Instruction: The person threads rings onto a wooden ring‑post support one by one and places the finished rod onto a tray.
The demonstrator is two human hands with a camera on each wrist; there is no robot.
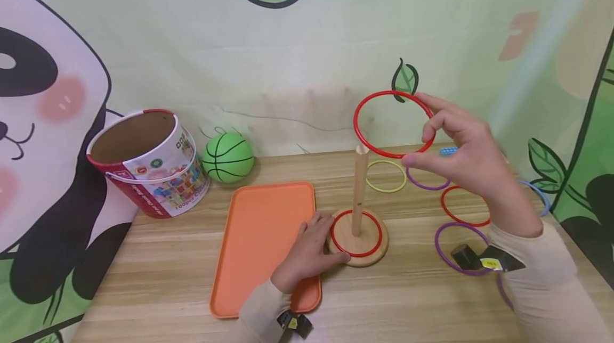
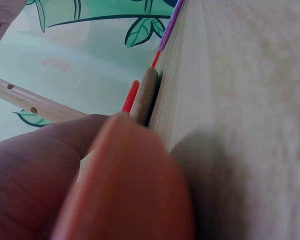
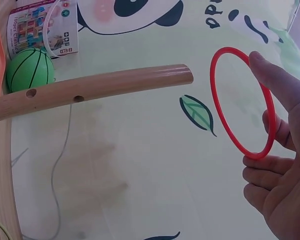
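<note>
I am holding 1 red ring (image 1: 393,124) up in the air with my right hand (image 1: 460,156), pinching its rim with my thumb and fingers, just above the top of the wooden peg (image 1: 358,194). My left hand (image 1: 309,250) is pressing flat on the round wooden base (image 1: 369,258), fingers loose.

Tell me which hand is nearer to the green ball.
Left. The left hand rests against the wooden base, in front and to the right of the green ball. The right hand holds a red ring farther right.
</note>
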